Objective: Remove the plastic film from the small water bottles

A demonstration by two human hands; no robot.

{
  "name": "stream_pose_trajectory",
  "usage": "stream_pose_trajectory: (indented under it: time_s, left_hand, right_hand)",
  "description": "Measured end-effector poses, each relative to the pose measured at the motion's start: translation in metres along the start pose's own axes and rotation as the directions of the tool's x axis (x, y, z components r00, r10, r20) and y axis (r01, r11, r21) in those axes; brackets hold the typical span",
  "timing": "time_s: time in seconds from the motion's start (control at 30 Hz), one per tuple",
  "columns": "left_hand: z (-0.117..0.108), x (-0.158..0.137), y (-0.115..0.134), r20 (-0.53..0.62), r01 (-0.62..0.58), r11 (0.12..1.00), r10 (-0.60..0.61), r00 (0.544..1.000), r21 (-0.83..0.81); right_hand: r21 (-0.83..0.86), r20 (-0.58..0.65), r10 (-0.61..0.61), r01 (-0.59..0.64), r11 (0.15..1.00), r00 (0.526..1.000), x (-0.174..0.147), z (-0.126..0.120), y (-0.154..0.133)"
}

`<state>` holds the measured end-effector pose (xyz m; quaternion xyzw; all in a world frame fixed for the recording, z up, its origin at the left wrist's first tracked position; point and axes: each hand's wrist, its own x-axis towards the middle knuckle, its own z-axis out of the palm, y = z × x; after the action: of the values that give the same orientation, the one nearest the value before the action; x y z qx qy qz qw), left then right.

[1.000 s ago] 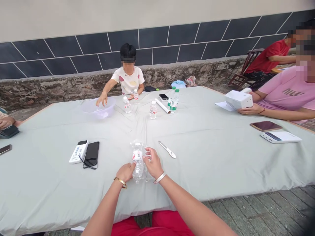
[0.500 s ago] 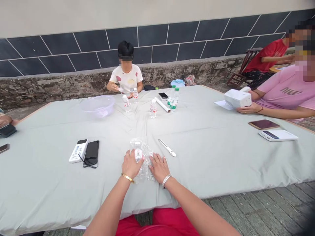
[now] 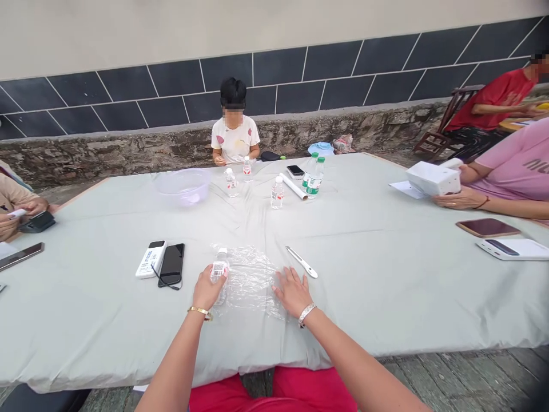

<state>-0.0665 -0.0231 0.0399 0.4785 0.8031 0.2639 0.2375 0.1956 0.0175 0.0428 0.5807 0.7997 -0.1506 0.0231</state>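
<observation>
Work looked partway: clear plastic film [image 3: 251, 279] lay mostly spread on tabletop [image 3: 364, 286], wrinkles apparently left to smooth; film's right part not around bottle. Plastic bottle [image 3: 220, 269] lay on its side at film's left end, cap pointing away, inside left grip [image 3: 208, 287], thumb and fingers curled round it. Right grip [image 3: 294, 290] spread flat at film's right edge, apart from bottle, near utility knife [image 3: 302, 262].

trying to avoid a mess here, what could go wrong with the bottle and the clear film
The clear film is wrinkled and could bunch up or tear if pulled. The bottle lies on its side and might roll if the left hand lifts away. The utility knife lies close to the right hand, so a sideways sweep could knock it.
</observation>
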Motion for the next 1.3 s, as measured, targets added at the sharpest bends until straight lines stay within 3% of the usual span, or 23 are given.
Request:
stream_pose_trajectory:
  time_s: [0.1,0.17,0.27,0.33,0.43,0.6,0.67,0.77,0.83,0.87,0.93,0.97,1.07,1.2,1.3]
  left_hand:
    - [0.006,0.001,0.001,-0.021,0.011,0.999,-0.010,1.000,0.048]
    - [0.008,0.003,-0.005,-0.014,0.074,0.997,-0.073,0.997,0.036]
    - [0.007,0.007,-0.016,0.013,0.123,0.992,-0.123,0.992,-0.013]
    - [0.006,0.009,-0.022,0.012,0.121,0.991,-0.120,0.993,-0.053]
    - [0.010,0.008,-0.026,-0.003,0.135,0.985,-0.136,0.991,-0.107]
    - [0.027,-0.005,-0.027,0.018,0.174,0.961,-0.175,0.984,-0.212]
    - [0.030,-0.011,-0.029,0.021,0.191,0.953,-0.192,0.981,-0.236]
    - [0.027,-0.014,-0.033,-0.007,0.199,0.952,-0.206,0.978,-0.232]
    - [0.023,-0.013,-0.035,-0.043,0.183,0.962,-0.195,0.980,-0.203]
    - [0.020,-0.012,-0.036,-0.066,0.171,0.968,-0.186,0.980,-0.183]
    - [0.016,-0.010,-0.037,-0.112,0.148,0.979,-0.164,0.980,-0.143]
    - [0.015,-0.010,-0.037,-0.129,0.139,0.982,-0.155,0.979,-0.126]
    - [0.012,-0.011,-0.041,-0.149,0.133,0.986,-0.146,0.978,-0.097]
    - [0.007,-0.015,-0.052,-0.135,0.166,0.982,-0.178,0.975,-0.092]
    - [0.001,-0.015,-0.060,-0.088,0.195,0.977,-0.202,0.975,-0.084]
  right_hand:
    - [0.001,-0.155,-0.044,0.044,0.999,0.987,0.002,-0.016,-0.017]
    - [0.033,-0.202,-0.152,0.162,0.986,0.967,0.006,-0.017,-0.033]
    - [0.068,-0.105,-0.305,0.313,0.947,0.947,0.014,-0.004,-0.045]
    - [0.060,-0.008,-0.287,0.287,0.956,0.958,0.019,0.009,-0.038]
    - [0.021,0.042,-0.240,0.239,0.971,0.970,0.025,0.021,-0.012]
    - [-0.043,0.096,-0.223,0.228,0.973,0.970,0.034,0.005,0.011]
    - [-0.070,0.086,-0.157,0.163,0.984,0.984,0.035,-0.009,-0.002]
    - [-0.010,-0.062,-0.164,0.164,0.986,0.984,0.030,-0.021,-0.046]
    - [0.053,-0.153,-0.316,0.327,0.944,0.936,0.025,-0.018,-0.082]
    - [0.065,-0.159,-0.434,0.448,0.891,0.887,0.023,-0.014,-0.098]
    - [0.083,-0.108,-0.574,0.583,0.808,0.812,0.020,-0.004,-0.118]
    - [0.093,-0.073,-0.594,0.598,0.796,0.801,0.019,0.000,-0.121]
    - [0.100,-0.049,-0.517,0.519,0.849,0.855,0.017,0.005,-0.099]
    - [0.141,-0.182,-0.259,0.286,0.948,0.948,0.009,-0.006,-0.052]
    - [0.209,-0.191,-0.117,0.156,0.965,0.975,0.010,-0.012,-0.046]
